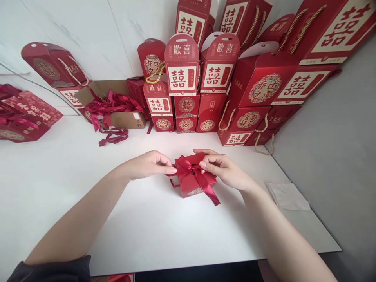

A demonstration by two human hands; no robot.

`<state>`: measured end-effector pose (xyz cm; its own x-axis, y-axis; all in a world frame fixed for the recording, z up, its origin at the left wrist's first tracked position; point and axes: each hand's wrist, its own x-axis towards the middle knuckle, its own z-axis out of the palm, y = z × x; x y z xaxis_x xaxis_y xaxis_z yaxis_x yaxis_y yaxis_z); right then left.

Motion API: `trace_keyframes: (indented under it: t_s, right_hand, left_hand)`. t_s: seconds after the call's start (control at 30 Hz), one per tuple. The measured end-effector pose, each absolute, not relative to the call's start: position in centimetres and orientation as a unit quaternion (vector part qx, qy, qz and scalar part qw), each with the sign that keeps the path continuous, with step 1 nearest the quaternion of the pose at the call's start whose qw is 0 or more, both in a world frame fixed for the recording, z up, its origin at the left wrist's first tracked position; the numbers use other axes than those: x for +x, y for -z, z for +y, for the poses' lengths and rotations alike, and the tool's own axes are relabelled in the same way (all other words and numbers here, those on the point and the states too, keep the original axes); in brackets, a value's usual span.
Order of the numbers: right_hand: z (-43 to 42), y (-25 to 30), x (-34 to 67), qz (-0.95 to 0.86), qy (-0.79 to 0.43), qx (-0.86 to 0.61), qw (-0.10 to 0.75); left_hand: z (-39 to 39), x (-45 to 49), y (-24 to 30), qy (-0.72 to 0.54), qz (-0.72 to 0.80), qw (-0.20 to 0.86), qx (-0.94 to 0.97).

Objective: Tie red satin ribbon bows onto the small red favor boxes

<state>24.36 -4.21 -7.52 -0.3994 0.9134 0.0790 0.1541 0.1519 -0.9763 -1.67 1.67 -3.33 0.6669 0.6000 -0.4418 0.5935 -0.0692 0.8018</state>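
In the middle of the white table (141,227) stands a small red gift box (188,186) with a gold pattern on its front. A dark red satin ribbon (207,188) is tied in a bow on its top, one tail hanging over the front. My left hand (151,164) is at the box's left side, thumb and fingers pinching a ribbon end. My right hand (220,166) reaches over the box's right side, thumb and index finger closed on the ribbon by the knot. Its other fingers extend behind the box. A red cord handle (174,183) sticks out at the left.
Stacked red gift boxes (182,76) line the back wall and right corner. An open cardboard box (129,120) spills red ribbons (113,103) at the back left. More red boxes (26,127) sit at the far left. A white tissue packet (288,196) lies by the right edge.
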Motion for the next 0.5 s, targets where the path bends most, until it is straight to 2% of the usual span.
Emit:
trace_keyframes:
  t_s: [0.17,0.33,0.5]
  right_hand:
    - [-4.27,7.27,24.52,-0.666,-0.528,-0.399,0.345]
    - [-4.15,7.56,24.41,-0.675,-0.522,-0.397,0.337]
    - [-4.24,7.86,24.08,-0.677,-0.49,-0.412,0.362]
  left_hand:
    - [1.59,-1.78,3.19,0.036,0.358,0.571,0.738]
    - [1.53,-1.63,3.07,0.059,0.343,0.536,0.769]
    - [1.29,-1.16,3.37,0.076,0.338,0.516,0.783]
